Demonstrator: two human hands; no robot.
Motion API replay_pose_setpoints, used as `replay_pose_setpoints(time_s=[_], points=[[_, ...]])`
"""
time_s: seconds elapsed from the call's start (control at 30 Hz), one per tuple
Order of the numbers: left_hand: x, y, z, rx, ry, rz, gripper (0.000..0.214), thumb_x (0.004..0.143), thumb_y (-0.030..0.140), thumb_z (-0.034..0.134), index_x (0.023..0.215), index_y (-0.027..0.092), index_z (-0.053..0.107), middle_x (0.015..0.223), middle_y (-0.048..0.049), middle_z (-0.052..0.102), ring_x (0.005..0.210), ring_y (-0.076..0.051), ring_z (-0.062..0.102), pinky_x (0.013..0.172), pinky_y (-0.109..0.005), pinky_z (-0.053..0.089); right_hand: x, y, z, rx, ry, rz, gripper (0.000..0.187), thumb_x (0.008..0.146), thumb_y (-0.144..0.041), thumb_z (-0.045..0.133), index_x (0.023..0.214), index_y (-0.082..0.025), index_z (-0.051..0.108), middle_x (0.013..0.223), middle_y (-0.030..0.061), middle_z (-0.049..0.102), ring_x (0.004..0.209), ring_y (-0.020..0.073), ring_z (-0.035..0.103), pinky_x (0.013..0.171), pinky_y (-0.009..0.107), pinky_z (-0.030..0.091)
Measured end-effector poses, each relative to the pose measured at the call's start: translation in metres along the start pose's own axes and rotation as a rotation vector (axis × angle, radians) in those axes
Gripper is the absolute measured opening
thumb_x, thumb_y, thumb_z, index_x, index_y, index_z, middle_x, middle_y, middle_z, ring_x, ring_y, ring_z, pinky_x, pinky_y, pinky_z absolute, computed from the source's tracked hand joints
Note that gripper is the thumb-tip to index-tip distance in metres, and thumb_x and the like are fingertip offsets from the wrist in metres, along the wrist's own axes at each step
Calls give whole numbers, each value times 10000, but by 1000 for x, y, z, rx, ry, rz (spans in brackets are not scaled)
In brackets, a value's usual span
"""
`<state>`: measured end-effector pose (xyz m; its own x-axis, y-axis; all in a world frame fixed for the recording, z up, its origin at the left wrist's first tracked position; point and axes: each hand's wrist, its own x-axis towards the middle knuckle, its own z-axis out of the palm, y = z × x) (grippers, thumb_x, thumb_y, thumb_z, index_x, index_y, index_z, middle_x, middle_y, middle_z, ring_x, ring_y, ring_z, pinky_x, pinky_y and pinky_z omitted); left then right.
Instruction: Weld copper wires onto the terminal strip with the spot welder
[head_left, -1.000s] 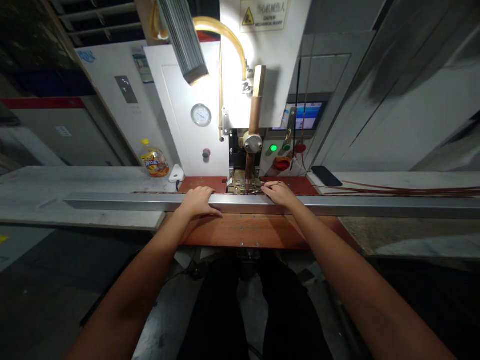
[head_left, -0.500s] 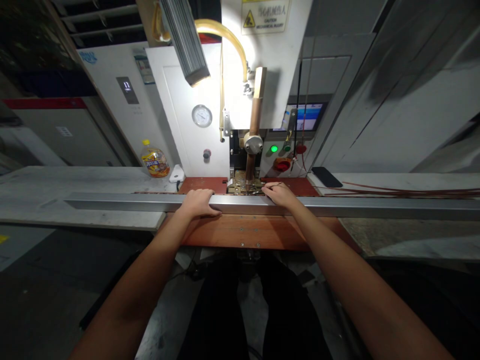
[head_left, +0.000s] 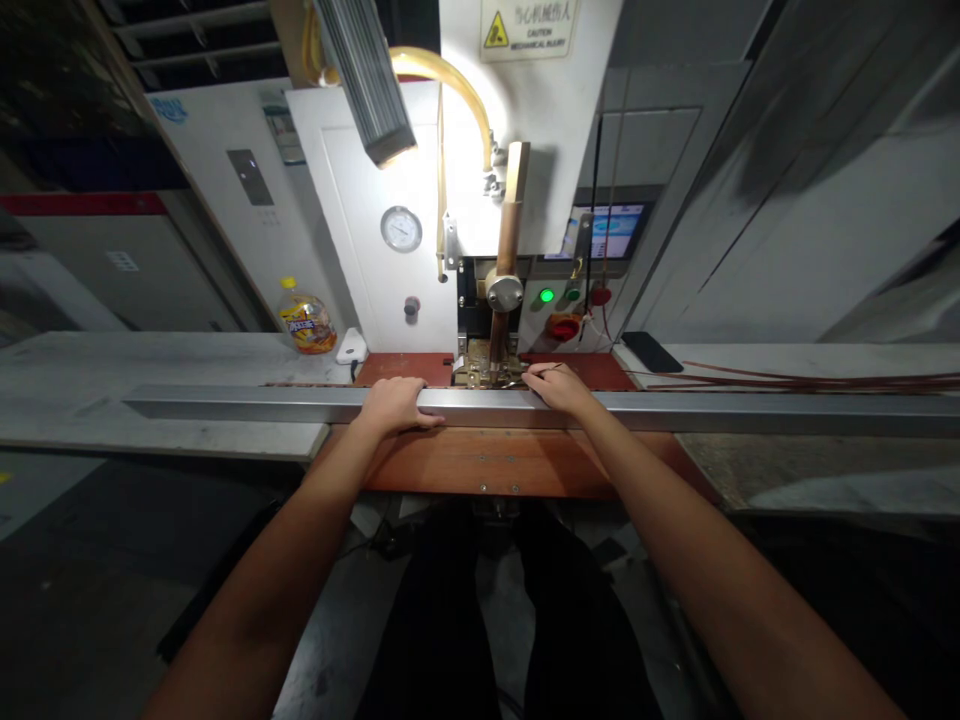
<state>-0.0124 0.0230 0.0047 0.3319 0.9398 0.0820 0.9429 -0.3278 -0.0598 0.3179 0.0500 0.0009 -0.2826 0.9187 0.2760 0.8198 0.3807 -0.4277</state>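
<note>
From where I stand, the biggest thing is the white machine (head_left: pixel 412 270), facing the person at work. In front of its base a long silver bar (head_left: pixel 480 408) lies crosswise, running from the left tabletop (head_left: pixel 150 358) out of sight on the right. Reddish-brown strips (head_left: pixel 810 382) stretch behind it at the right, and the reddish board (head_left: pixel 450 465) shows along its near side. A copper-coloured rod (head_left: pixel 508 235) slants down to the metal fixture (head_left: pixel 480 365). The left hand (head_left: pixel 391 405) is clamped over the bar, thumb on the near side; the right hand (head_left: pixel 559 388) lies across it, fingertips bunched beside the fixture, though I can't tell whether they pinch anything. Smaller still: a yellow-capped bottle (head_left: pixel 307 320), a dark phone (head_left: pixel 652 352), a round gauge (head_left: pixel 401 229) and a lit green button (head_left: pixel 547 296).
</note>
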Motion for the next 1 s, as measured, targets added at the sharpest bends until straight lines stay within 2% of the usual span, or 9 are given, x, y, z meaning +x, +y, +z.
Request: replay_pose_setpoints(time_s=[0.3,0.73,1.0], points=[[-2,2,-3,-24,-27,-38,828,657,890,568,1166,246,677,1197,-128,730,1069,-360,668,859,-401,467,1,4,3,7,2,-9,354,907,-386,449,706,-223,692,833,43,747,810,195,632,760,260,423],[-3,3,-2,-18,2,-25,808,667,878,581,1138,231,685,1170,-134,736,1056,-359,668,852,-405,472,-2,2,0,31,23,-17,358,899,-387,442,642,-226,632,773,38,729,720,179,586,717,265,402],[-6,3,2,-7,23,-15,792,676,882,571,1137,247,679,1155,-115,740,1056,-342,671,850,-388,471,-5,-2,-2,12,8,-3,358,892,-370,434,660,-221,661,758,48,722,745,189,614,748,267,405]])
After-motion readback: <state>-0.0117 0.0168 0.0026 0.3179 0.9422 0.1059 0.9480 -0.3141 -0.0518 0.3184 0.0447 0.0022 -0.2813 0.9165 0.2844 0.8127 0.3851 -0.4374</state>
